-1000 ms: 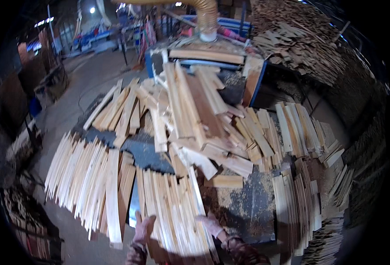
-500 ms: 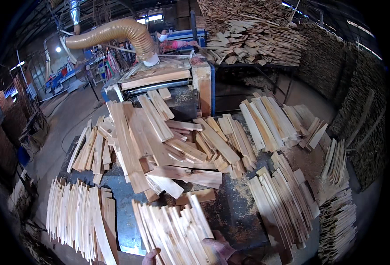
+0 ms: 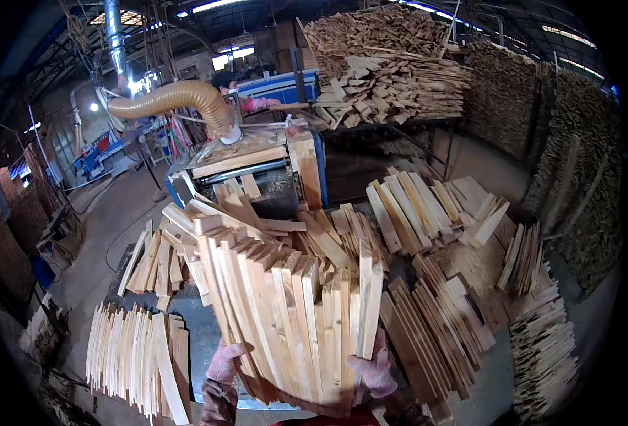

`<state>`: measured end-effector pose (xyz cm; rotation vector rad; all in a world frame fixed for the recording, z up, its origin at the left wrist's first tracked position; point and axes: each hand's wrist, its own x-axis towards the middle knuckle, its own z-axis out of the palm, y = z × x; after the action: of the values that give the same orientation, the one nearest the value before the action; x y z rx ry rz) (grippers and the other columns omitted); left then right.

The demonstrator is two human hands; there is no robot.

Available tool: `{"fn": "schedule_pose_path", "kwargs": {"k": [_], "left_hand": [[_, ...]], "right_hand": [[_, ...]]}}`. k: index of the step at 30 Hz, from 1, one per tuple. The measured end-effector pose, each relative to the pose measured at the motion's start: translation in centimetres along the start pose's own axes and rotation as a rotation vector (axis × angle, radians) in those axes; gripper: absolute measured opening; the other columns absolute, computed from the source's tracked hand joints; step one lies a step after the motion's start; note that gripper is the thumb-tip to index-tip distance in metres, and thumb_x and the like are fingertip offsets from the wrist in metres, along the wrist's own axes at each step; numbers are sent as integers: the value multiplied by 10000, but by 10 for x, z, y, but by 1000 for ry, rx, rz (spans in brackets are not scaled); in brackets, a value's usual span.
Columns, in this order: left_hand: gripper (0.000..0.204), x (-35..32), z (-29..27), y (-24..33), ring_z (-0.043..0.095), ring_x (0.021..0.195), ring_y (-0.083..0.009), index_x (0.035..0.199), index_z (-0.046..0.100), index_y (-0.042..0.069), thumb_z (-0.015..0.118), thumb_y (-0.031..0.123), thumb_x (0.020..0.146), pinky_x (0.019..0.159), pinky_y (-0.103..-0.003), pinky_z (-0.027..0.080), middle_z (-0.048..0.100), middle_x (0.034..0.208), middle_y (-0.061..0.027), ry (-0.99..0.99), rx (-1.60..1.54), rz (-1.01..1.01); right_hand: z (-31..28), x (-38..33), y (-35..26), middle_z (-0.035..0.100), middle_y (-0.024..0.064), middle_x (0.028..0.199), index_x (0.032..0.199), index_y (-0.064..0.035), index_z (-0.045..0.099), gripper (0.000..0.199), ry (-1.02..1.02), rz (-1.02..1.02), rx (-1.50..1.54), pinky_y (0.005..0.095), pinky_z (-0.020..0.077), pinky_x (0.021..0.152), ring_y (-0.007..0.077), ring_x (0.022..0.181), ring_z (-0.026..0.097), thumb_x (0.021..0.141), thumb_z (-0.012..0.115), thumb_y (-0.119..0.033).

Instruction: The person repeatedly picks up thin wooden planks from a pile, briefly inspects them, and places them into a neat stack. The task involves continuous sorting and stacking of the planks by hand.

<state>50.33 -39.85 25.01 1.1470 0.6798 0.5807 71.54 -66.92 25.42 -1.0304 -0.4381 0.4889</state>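
Between my two hands stands a wide row of light wooden slats (image 3: 285, 312), pressed together on edge and tilted away from me. My left hand (image 3: 224, 362), in a pink glove, is closed against the row's left end with the thumb on the front. At the right end my right hand (image 3: 375, 369), gloved alike, clamps the outermost slats. The fingers behind the slats are partly hidden. Left of the held row lies another row of slats (image 3: 129, 355) on the table. To its right lie darker slats (image 3: 435, 334).
Loose boards (image 3: 328, 238) lie heaped beyond the held row. Behind them stands a planing machine (image 3: 243, 163) with a tan ribbed hose (image 3: 179, 99). More boards (image 3: 413, 206) lie at the right. Tall wood stacks (image 3: 392, 78) rise behind. Another person's pink sleeve (image 3: 257, 104) shows beyond the machine.
The held slats have come up and forward from the table's near edge, now hiding part of the board heap. Both my hands have risen further into view with them.
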Motion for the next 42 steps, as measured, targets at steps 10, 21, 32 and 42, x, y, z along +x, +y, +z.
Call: {"fn": "schedule_pose_path", "kwargs": {"k": [10, 21, 32, 42], "left_hand": [[482, -1, -56, -80, 660, 989, -216, 1175, 644, 23, 797, 259, 784, 843, -377, 556, 681, 1105, -96, -292, 179, -187], [203, -83, -101, -197, 652, 856, -146, 1042, 650, 72, 745, 130, 872, 710, -337, 553, 693, 919, -52, -258, -38, 186], [862, -350, 8, -163, 594, 1165, -213, 1420, 498, 70, 884, 160, 655, 1007, -392, 485, 665, 1269, -138, 790, -44, -40], [552, -593, 108, -343, 591, 1152, -189, 1326, 562, 16, 780, 118, 829, 974, -363, 502, 636, 1271, -95, 1250, -524, 360]], "right_hand": [[-18, 11, 13, 594, 96, 1213, 1323, -15, 433, 780, -341, 117, -186, 386, 474, 987, 213, 1123, 576, 682, 848, -176], [50, 56, 93, 613, 98, 1213, 1334, -16, 454, 793, -901, 296, -494, 381, 490, 970, 216, 1110, 594, 660, 844, -167], [141, -25, 102, 632, 100, 1213, 1345, -16, 475, 809, -1413, 140, -707, 376, 506, 953, 218, 1098, 611, 638, 841, -158], [159, -253, 104, 649, 102, 1212, 1355, -17, 494, 824, -2116, 135, -645, 371, 521, 937, 221, 1086, 627, 618, 839, -150]]}}
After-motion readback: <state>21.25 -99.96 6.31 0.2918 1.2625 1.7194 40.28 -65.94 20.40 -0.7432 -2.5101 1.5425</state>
